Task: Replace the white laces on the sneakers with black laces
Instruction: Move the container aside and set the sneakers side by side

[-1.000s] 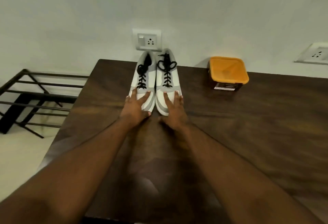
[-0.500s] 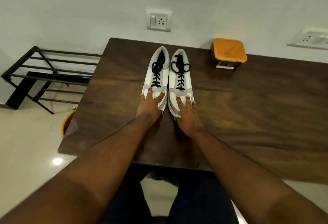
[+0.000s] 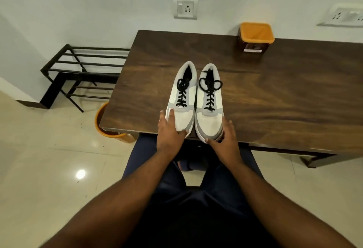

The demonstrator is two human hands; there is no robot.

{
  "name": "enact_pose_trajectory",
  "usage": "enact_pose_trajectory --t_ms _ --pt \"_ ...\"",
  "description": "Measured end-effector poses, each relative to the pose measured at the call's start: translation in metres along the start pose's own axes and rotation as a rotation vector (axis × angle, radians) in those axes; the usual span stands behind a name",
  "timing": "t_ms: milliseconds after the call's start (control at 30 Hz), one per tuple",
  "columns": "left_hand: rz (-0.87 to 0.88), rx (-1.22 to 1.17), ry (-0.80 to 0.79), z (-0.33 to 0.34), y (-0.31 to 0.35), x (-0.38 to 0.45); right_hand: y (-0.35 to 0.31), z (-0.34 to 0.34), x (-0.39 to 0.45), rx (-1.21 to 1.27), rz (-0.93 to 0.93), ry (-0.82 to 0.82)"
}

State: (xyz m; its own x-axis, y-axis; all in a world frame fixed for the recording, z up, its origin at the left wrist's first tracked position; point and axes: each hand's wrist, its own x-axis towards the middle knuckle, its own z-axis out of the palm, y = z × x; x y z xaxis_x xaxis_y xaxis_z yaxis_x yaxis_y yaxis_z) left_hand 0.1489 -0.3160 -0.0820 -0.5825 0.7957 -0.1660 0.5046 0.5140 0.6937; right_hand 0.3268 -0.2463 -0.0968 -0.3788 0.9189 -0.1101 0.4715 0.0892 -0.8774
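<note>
Two white and grey sneakers stand side by side on the dark wooden table (image 3: 284,90), toes at its near edge. The left sneaker (image 3: 184,116) carries a black lace (image 3: 181,95), and the right sneaker (image 3: 209,122) has a black lace (image 3: 210,90) tied in a bow. My left hand (image 3: 169,134) cups the left sneaker's toe, with fingers on its outer side and thumb at the tip. My right hand (image 3: 225,139) wraps the right sneaker's toe, thumb under the tip and fingers along the outer side. No white laces are in view.
An orange-lidded container (image 3: 255,35) stands at the table's back edge by the wall. An orange bucket (image 3: 102,128) sits on the floor under the table's left corner. A black metal rack (image 3: 82,71) is to the left. My lap is below the table edge.
Both sneakers slid from the wall side toward the near table edge. My hands shifted from lying flat on the toes to wrapping round them. The view pulled back.
</note>
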Motion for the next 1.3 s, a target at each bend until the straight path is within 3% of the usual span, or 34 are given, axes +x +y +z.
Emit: enact_pose_trajectory --t_ms 100,233,400,600,767,833,900,1000,1067,1133,1300 --pt "-0.202 -0.035 -0.041 0.009 0.013 -0.004 0.001 0.006 -0.002 0.151 0.092 -0.034" --pt "-0.322 0.183 -0.17 0.001 0.021 0.019 0.002 0.008 0.003 0.23 0.095 -0.16" --pt "-0.249 0.373 -0.312 -0.054 0.007 0.077 -0.005 -0.003 0.045 0.011 0.072 -0.299" --pt "-0.2 0.499 -0.345 -0.05 0.019 0.078 -0.02 0.001 0.082 -0.287 -0.016 -0.294" --pt "-0.138 0.627 -0.366 -0.071 0.013 0.107 -0.022 -0.023 0.105 -0.295 -0.03 -0.253" --pt "-0.12 0.734 -0.335 -0.087 0.018 0.125 -0.03 -0.035 0.119 -0.305 -0.073 -0.215" --pt "-0.1 0.787 -0.196 -0.091 0.021 0.135 -0.038 -0.046 0.133 -0.332 -0.102 -0.215" --pt "-0.012 0.667 -0.035 -0.069 0.022 0.127 -0.05 -0.056 0.153 -0.3 -0.131 -0.17" --pt "0.007 0.523 -0.072 -0.051 0.018 0.121 -0.056 -0.059 0.166 -0.319 -0.19 -0.12" --pt "0.028 0.561 -0.093 -0.042 0.013 0.124 -0.063 -0.059 0.178 -0.35 -0.248 -0.097" --pt "0.042 0.743 0.025 -0.062 0.006 0.162 -0.09 -0.056 0.203 -0.343 -0.202 -0.334"
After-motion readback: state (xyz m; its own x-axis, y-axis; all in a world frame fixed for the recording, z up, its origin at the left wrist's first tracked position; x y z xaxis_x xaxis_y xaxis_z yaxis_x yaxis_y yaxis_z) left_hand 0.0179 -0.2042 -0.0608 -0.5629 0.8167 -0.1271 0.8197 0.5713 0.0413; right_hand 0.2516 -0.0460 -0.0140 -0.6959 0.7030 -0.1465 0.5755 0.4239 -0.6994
